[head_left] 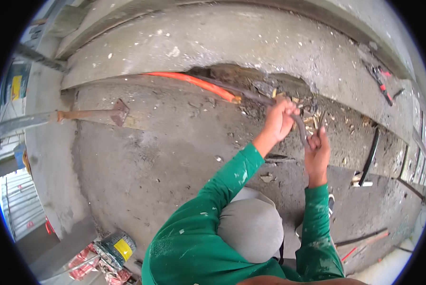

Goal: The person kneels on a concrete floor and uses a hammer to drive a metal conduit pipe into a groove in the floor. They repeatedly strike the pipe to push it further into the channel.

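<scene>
Head view, looking down: the left hand (280, 119) has its fingers wrapped around a dark cable (258, 97) where it comes out of the broken hole in the concrete wall (251, 78). That cable bends down to the right hand (317, 154), whose fingers close on pliers (318, 128) at the cable's end. One orange conduit (194, 81) runs beside it. Two hands, one dark cable, one pair of pliers.
</scene>
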Tool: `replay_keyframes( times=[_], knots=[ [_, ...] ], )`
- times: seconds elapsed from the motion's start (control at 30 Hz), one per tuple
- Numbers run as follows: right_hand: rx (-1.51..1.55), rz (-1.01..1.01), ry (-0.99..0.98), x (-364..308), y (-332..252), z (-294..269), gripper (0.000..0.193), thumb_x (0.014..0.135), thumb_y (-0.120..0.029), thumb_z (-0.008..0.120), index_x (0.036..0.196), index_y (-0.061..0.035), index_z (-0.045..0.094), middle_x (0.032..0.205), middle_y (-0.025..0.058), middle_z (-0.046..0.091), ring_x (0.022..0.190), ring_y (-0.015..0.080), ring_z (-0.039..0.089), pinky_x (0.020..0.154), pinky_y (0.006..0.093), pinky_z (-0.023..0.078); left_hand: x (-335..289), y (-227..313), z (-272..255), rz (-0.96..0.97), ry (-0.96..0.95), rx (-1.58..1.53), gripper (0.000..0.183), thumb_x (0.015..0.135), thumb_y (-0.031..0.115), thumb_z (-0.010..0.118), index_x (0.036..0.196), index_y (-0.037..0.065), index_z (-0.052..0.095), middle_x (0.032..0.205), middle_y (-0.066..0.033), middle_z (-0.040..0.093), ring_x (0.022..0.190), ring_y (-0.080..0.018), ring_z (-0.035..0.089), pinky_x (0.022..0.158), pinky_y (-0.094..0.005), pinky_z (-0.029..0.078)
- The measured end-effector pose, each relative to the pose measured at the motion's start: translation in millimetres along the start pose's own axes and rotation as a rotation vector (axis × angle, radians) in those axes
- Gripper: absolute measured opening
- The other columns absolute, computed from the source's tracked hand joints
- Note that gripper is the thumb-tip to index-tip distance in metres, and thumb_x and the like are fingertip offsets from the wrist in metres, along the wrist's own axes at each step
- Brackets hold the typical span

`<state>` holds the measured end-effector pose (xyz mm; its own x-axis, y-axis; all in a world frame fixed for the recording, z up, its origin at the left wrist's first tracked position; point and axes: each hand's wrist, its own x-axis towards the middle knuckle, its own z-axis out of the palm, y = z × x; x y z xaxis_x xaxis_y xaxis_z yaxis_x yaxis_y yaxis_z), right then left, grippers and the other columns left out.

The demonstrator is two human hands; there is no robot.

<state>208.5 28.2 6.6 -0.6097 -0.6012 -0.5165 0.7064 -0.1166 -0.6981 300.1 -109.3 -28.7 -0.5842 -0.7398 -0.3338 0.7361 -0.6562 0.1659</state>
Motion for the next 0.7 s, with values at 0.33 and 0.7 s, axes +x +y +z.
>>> replay_keyframes(
  times=[0.33, 0.7],
  knots=[
    [0.105, 0.316, -0.398, 50, -43, 13, 0.035, 0.107, -0.038, 0.054, 0.100, -0.0044, 0.055, 0.064, -0.0082, 0.036, 0.048, 0.0000, 0.026, 0.039, 0.0168, 0.021, 16, 3, 12, -0.021, -0.071, -0.045, 0.029, 0.086, -0.002, 0.057, 0.070, 0.015, 0.041, 0.071, 0.0034, 0.040, 0.066, -0.0111, 0.042, 0.077, -0.0353, 0.042],
    [-0.015, 0.151, -0.066, -116, 33, -14, 0.041, 0.106, -0.052, 0.051, 0.090, -0.0144, 0.053, 0.059, -0.0121, 0.030, 0.046, 0.0012, 0.023, 0.040, 0.0225, 0.016, -108, 18, -33, -0.228, -0.057, -0.051, 0.032, 0.091, 0.002, 0.057, 0.070, 0.017, 0.039, 0.070, 0.0048, 0.037, 0.066, -0.0100, 0.040, 0.074, -0.0326, 0.041]
  ],
)
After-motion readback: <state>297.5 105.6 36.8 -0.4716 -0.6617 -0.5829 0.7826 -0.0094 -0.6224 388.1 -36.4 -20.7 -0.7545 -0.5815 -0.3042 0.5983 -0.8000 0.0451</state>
